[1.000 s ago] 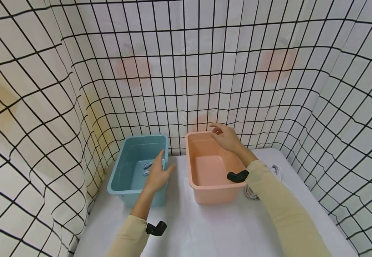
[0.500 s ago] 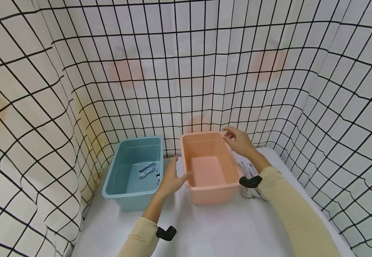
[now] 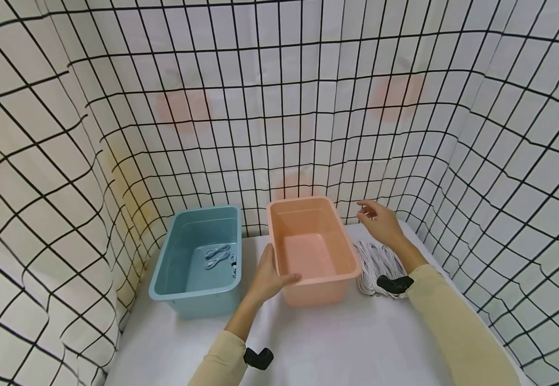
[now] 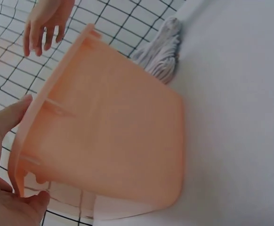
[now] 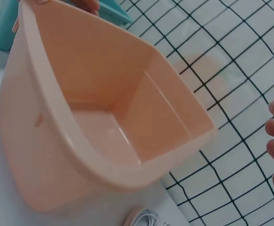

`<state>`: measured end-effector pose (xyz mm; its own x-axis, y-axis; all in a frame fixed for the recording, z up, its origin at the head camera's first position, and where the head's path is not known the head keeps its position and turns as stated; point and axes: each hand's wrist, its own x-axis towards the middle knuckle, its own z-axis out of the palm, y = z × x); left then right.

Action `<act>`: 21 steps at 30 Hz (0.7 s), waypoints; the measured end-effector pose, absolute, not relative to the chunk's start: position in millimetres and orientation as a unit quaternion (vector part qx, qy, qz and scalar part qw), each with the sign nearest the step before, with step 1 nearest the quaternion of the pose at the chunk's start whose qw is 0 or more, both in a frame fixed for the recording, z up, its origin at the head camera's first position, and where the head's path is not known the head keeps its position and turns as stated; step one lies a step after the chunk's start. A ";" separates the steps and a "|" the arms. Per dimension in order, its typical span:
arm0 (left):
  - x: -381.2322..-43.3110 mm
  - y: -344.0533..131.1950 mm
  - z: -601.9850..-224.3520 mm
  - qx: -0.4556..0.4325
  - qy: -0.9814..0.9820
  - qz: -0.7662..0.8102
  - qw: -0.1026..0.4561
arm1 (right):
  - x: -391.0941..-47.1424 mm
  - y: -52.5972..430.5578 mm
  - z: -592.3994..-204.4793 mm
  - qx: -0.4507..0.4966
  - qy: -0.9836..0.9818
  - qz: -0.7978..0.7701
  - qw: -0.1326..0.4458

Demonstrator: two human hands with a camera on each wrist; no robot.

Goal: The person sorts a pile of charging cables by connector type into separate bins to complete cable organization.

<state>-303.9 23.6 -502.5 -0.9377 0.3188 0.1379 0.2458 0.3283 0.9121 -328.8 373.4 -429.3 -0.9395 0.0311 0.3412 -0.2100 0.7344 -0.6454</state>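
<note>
A peach plastic bin (image 3: pixel 325 292) stands in the middle of the table, its inside bare. My left hand (image 3: pixel 267 279) grips its near left corner, thumb over the front rim and fingers along the left side. In the left wrist view, the thumb (image 4: pixel 15 114) lies against the rim. My right hand (image 3: pixel 383 222) is held in the air to the right of the bin, fingers loosely bent with nothing in them. Below it, a bundle of white cord (image 3: pixel 373 262) lies on the table against the bin's right side, partly covered by the right wrist.
A blue bin (image 3: pixel 192 294) stands to the left, with several small coiled cables (image 3: pixel 218 256) on its floor. Black grid netting (image 3: pixel 289 126) over white cloth encloses the back and both sides. The white table (image 3: pixel 337 343) extends toward me in front of the bins.
My left hand has moved from the blue bin's right edge to the peach bin's near left corner. My right hand has moved right, off the peach bin's far rim, and the cord bundle shows more.
</note>
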 end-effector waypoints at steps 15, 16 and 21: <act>-299.3 20.4 -516.2 0.156 0.778 0.604 0.076 | -304.3 409.9 -472.6 0.022 -0.913 0.353 0.202; -299.0 20.1 -516.2 0.156 0.778 0.604 0.076 | -302.3 411.3 -475.5 0.020 -0.914 0.351 0.204; -299.1 19.9 -516.6 0.154 0.773 0.610 0.080 | -290.6 415.1 -490.5 0.007 -0.916 0.349 0.195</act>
